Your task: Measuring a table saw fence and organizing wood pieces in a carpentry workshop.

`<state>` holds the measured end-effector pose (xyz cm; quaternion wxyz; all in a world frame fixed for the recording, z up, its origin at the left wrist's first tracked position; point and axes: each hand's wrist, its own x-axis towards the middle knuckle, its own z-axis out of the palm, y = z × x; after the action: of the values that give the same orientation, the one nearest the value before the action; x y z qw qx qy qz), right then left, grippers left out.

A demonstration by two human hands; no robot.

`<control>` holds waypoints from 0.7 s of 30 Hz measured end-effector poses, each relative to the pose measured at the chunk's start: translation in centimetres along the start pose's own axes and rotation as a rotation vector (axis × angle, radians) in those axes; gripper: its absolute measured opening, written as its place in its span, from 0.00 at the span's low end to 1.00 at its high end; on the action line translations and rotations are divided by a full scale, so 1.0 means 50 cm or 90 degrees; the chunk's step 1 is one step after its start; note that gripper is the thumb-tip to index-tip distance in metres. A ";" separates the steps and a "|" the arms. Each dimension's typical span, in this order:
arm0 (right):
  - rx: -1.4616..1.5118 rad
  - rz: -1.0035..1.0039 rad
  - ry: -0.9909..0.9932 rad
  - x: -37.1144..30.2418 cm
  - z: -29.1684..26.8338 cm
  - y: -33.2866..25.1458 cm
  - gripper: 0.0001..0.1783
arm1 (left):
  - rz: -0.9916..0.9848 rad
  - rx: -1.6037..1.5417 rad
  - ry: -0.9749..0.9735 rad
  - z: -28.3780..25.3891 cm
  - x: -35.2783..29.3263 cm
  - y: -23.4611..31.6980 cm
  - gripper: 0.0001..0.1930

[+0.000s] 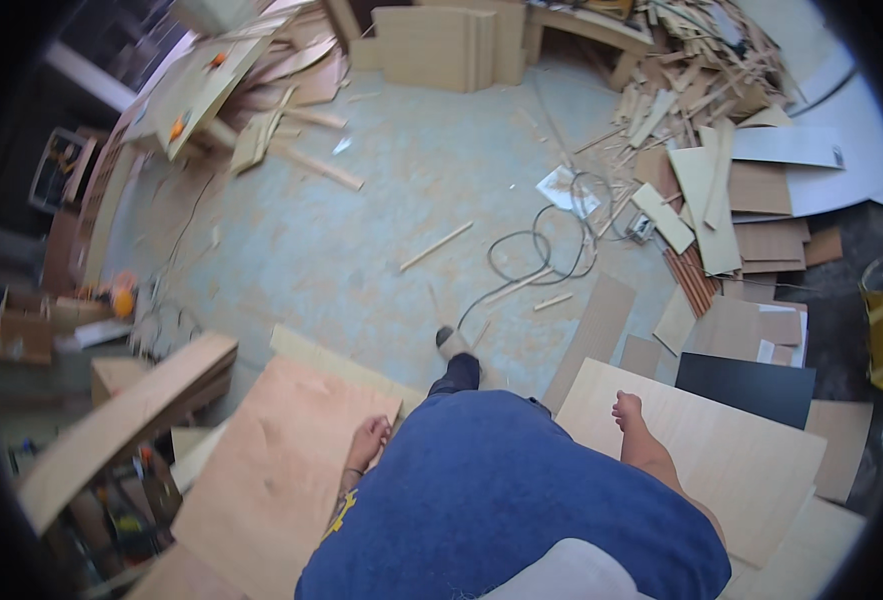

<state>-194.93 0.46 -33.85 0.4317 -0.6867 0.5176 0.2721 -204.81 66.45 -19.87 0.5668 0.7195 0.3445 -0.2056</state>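
Note:
My left hand hangs at my left side with its fingers loosely curled, and I see nothing in it. Below it in the picture is a reddish plywood sheet; whether the hand touches it I cannot tell. On the other side my right hand is held out from my body, its fingers folded in with nothing showing between them. A pale wooden board lies under and beyond that arm. One of my feet is on the floor ahead, close to a dark cable.
Loose wood strips and sawdust lie on the grey floor. Offcuts are piled at the far right. A black panel lies at right. Stacked boards stand ahead; a workbench is far left, long planks nearer.

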 end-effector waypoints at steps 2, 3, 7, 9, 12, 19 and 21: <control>0.034 0.050 0.047 -0.010 0.030 -0.061 0.18 | 0.054 0.097 -0.021 -0.043 0.079 0.012 0.18; 0.099 0.076 0.026 -0.061 0.072 -0.118 0.17 | 0.063 0.080 -0.019 -0.089 0.135 -0.037 0.19; 0.201 -0.223 -0.142 -0.198 0.229 -0.401 0.17 | -0.058 0.315 0.050 -0.199 0.272 -0.105 0.25; 0.156 -0.322 -0.151 -0.266 0.271 -0.497 0.18 | -0.109 0.440 0.021 -0.243 0.347 -0.055 0.26; 0.040 -0.522 -0.069 -0.318 0.342 -0.574 0.20 | -0.210 0.475 -0.109 -0.310 0.519 0.121 0.27; -0.522 -0.400 -0.157 -0.202 0.388 -0.520 0.21 | 0.239 0.028 0.157 -0.225 0.764 0.503 0.19; -0.602 -0.436 -0.182 -0.092 0.398 -0.479 0.21 | 0.242 -0.055 0.144 -0.161 0.733 0.626 0.18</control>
<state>-172.25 22.24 -32.14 0.2081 -0.8886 0.0270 0.4078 -157.92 80.05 -21.74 0.5837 0.7649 0.2725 0.0020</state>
